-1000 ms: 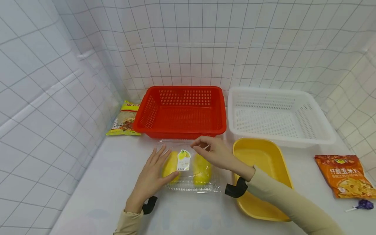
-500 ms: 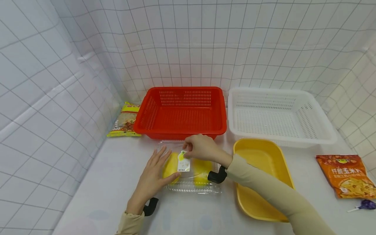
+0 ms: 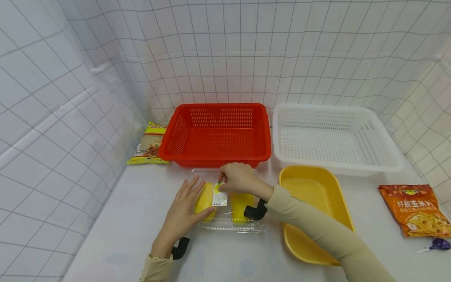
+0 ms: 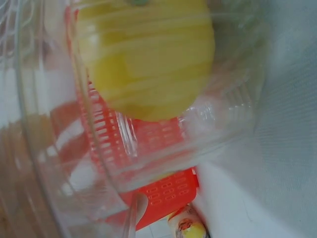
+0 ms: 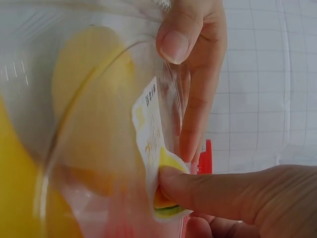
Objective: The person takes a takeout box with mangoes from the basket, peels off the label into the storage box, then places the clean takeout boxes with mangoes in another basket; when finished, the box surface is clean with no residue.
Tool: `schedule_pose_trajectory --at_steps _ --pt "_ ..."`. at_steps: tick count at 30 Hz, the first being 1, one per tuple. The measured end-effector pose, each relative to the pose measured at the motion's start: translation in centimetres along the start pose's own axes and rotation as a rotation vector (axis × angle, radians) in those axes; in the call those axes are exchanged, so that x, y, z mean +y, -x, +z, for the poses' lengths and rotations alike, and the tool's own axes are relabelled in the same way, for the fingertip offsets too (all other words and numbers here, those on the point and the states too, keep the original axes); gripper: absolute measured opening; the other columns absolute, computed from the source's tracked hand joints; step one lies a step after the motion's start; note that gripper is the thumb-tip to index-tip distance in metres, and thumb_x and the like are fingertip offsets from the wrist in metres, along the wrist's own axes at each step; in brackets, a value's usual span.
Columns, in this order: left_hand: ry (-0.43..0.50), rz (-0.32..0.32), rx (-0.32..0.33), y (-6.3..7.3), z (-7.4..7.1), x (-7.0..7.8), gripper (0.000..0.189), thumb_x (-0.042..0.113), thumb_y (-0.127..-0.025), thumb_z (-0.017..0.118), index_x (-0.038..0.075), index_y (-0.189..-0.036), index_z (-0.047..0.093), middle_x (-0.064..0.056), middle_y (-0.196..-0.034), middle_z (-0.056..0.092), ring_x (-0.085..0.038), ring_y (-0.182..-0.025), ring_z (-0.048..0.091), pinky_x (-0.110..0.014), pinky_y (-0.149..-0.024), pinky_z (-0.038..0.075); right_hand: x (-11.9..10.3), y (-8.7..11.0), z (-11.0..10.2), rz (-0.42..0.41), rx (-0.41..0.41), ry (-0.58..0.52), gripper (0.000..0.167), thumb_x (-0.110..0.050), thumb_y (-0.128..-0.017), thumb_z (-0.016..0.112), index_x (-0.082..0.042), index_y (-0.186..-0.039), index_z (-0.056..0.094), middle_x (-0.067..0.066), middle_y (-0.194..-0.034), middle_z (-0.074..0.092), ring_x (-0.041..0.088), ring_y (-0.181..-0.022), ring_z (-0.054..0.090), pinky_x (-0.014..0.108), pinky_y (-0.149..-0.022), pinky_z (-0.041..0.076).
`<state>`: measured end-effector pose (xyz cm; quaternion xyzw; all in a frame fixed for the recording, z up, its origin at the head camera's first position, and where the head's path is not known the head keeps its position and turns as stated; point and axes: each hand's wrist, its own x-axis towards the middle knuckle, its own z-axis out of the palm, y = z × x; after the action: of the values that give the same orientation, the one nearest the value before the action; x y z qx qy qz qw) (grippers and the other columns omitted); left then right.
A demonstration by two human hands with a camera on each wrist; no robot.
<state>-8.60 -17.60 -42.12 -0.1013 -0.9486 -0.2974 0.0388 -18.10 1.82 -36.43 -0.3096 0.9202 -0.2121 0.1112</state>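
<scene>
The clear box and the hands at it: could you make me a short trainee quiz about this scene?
1. Multiple choice: what colour is the container directly beyond the clear box, as the person sees it? A) White B) Red C) Yellow
2. True or false: the right-hand grip is touching the label.
3. Count: how many yellow pieces show inside the box?

Key: 1. B, the red basket. 2. True. 3. Two.

Glossy clear plastic box (image 3: pixel 227 225), smooth label (image 3: pixel 220 199); smooth plastic tray (image 3: pixel 311 184).
</scene>
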Motion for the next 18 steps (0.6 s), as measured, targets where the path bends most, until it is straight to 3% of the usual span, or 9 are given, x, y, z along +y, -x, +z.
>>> schedule_pose_trajectory --at_steps 6,11,18 --pt "0.023 0.003 0.002 -0.1 0.1 -0.1 0.085 0.051 -0.078 0.072 0.015 -0.147 0.038 -0.003 -0.156 0.021 -0.036 -0.141 0.008 -0.063 -0.104 0.019 -0.1 0.5 0.1 -0.007 0.04 -0.013 0.019 -0.027 -0.079 0.077 -0.022 -0.074 0.059 -0.008 -0.067 0.053 0.011 -0.062 0.05 0.025 -0.052 0.04" --pt "0.028 0.004 0.005 -0.1 0.2 -0.2 0.085 0.053 -0.078 0.071 0.016 -0.147 0.037 -0.002 -0.156 0.021 -0.037 -0.141 0.009 -0.064 -0.104 0.02 -0.1 1.5 0.0 -0.075 0.069 -0.034 0.018 -0.026 -0.08 0.076 -0.021 -0.076 0.06 -0.009 -0.067 0.052 0.01 -0.062 0.049 0.024 -0.051 0.04" --pt "0.042 0.017 0.021 0.0 0.1 -0.3 0.085 0.05 -0.077 0.073 0.014 -0.146 0.04 -0.004 -0.155 0.023 -0.038 -0.14 0.011 -0.064 -0.104 0.02 1.3 3.5 -0.9 -0.207 0.057 -0.245 0.018 -0.026 -0.082 0.076 -0.02 -0.078 0.06 -0.011 -0.07 0.055 0.012 -0.063 0.051 0.023 -0.057 0.043"
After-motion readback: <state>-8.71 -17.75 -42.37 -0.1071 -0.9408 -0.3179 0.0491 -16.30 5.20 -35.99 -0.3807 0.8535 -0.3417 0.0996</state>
